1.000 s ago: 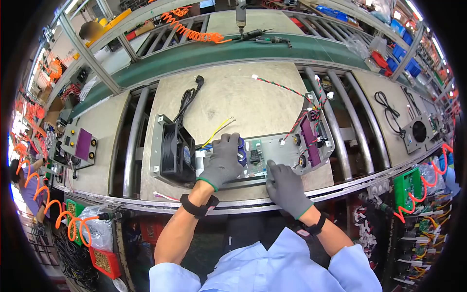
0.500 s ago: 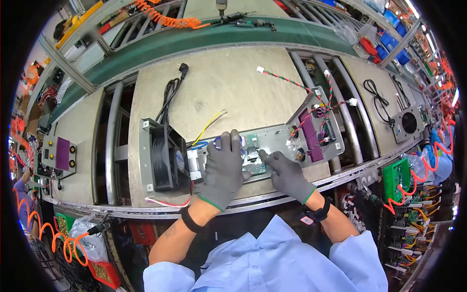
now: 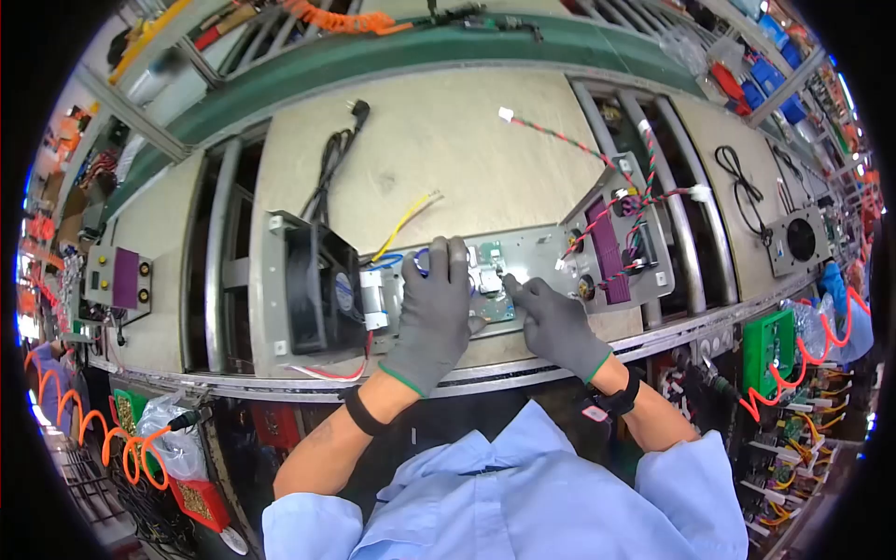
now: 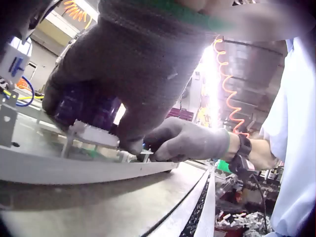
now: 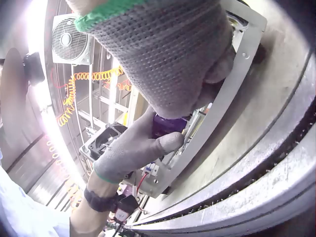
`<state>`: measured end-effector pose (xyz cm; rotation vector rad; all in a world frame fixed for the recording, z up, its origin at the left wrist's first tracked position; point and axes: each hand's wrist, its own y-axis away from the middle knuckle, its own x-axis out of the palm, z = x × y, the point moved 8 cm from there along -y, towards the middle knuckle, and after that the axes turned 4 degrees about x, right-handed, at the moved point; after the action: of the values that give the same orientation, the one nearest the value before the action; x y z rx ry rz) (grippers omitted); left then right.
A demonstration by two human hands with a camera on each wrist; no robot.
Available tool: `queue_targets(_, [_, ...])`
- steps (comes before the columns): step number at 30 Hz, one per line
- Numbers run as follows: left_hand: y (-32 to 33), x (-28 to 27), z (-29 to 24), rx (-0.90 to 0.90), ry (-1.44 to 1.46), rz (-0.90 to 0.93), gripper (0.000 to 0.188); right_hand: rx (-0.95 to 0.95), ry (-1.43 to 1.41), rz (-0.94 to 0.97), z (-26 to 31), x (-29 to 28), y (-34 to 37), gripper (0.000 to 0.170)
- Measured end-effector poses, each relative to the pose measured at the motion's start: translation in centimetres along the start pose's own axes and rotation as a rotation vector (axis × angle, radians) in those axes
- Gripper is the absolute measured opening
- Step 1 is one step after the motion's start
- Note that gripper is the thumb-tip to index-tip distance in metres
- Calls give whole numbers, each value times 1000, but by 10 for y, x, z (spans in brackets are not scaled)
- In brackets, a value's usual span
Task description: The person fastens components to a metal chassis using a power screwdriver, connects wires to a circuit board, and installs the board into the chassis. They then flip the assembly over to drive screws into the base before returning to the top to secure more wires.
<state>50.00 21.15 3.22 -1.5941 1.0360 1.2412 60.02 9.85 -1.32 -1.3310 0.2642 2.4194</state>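
A grey metal chassis lies on the work board, with a black fan at its left end and a purple-fronted panel at its right. Inside it is a green circuit board. My gloved left hand curls over the board's left part and grips its dark purple capacitors, mostly hidden by the palm. At the board's right side, my gloved right hand pinches the edge with bent fingers, seen best in the left wrist view. A white block stands between fan and left hand.
A black power cord runs back from the fan, and yellow wires rise behind the left hand. Red-green twisted wires stick out from the right panel. Metal rollers flank the work board. Another fan unit sits farther right.
My right hand has moved left from the chassis's front edge onto the circuit board's right side. My left hand stays over the capacitors and now covers more of them. The head view has shifted.
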Motion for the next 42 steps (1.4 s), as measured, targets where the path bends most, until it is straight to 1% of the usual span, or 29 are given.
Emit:
queue_targets(2, [4, -9, -3, 55, 4, -47, 100, -18, 4, -26, 1, -3, 2, 58])
queue_targets(4, [13, -12, 0, 56, 85, -153, 101, -37, 6, -63, 1, -2, 9, 56])
queue_targets(5, [19, -15, 2, 54, 127, -208, 101, 9, 1, -39, 3, -3, 12, 51])
queue_targets(6, [28, -17, 3, -34, 111, -248, 102, 11, 24, -63, 13, -11, 18, 52])
queue_targets(7, [40, -20, -3, -79, 57, -286, 98, 13, 45, -84, 26, -22, 24, 53])
queue_targets(9, [66, -14, -18, -9, 176, -407, 85, -188, 75, -13, 67, -53, 43, 47])
queue_targets(11, [95, -10, -34, 84, 260, -332, 67, -205, 10, 289, 109, -89, 54, 43])
queue_targets(13, [114, 16, -34, 117, 288, -305, 58, -217, -107, 575, 144, -129, 49, 36])
queue_targets(15, [122, 29, -32, 129, 314, -282, 53, -104, -172, 714, 154, -168, 26, 38])
queue_targets(17, [128, 39, -30, 123, 336, -242, 50, -236, -164, 502, 158, -204, -21, 36])
queue_targets(18, [131, 42, -30, 122, 344, -242, 50, -306, -87, 418, 163, -217, -51, 40])
queue_targets(19, [131, 46, -30, 121, 349, -246, 49, -9, -28, 395, 161, -228, -84, 41])
queue_targets(21, [130, 52, -24, 115, 370, -248, 48, -132, 72, 243, 155, -239, -156, 45])
queue_targets(23, [131, 55, -19, 115, 391, -257, 48, -32, 75, 140, 128, -238, -224, 49])
queue_targets(24, [130, 62, -17, 113, 411, -215, 47, -4, 97, 146, 117, -236, -258, 53])
queue_targets(25, [132, 65, -17, 134, 415, -234, 44, 19, 121, 143, 108, -237, -291, 58])
queue_targets(27, [133, 63, -16, 168, 413, -282, 40, 140, 200, 4, 78, -242, -358, 68])
queue_targets(28, [135, 65, -17, 196, 386, -294, 38, 174, 278, 11, 79, -242, -384, 74])
queue_targets(29, [136, 63, -14, 181, 494, -310, 34, 213, 353, 24, 77, -240, -407, 80])
queue_targets(31, [143, 60, -14, 205, 402, -459, 35, 193, 296, -154, 60, -234, -459, 84])
queue_targets(32, [142, 60, -12, 200, 468, -447, 32, 180, 267, -231, 56, -230, -478, 86])
queue_targets(34, [145, 60, -7, 177, 601, -412, 31, 229, 146, -254, 50, -217, -499, 88])
queue_targets(35, [147, 62, -6, 191, 588, -412, 31, 250, 85, -260, 47, -210, -508, 90])
queue_targets(36, [149, 66, -6, 203, 574, -418, 32, 147, -45, -354, 40, -208, -523, 90])
queue_targets(38, [151, 76, -10, 198, 568, -426, 34, 5, -258, -479, 12, -201, -559, 77])
queue_targets(39, [148, 77, -10, 196, 566, -433, 34, -26, -347, -464, 12, -198, -563, 71])
queue_targets(41, [148, 76, -12, 186, 565, -447, 36, 123, -125, -571, -1, -207, -574, 59])
queue_targets(42, [148, 75, -15, 189, 562, -418, 36, 167, -104, -572, 12, -212, -552, 51])
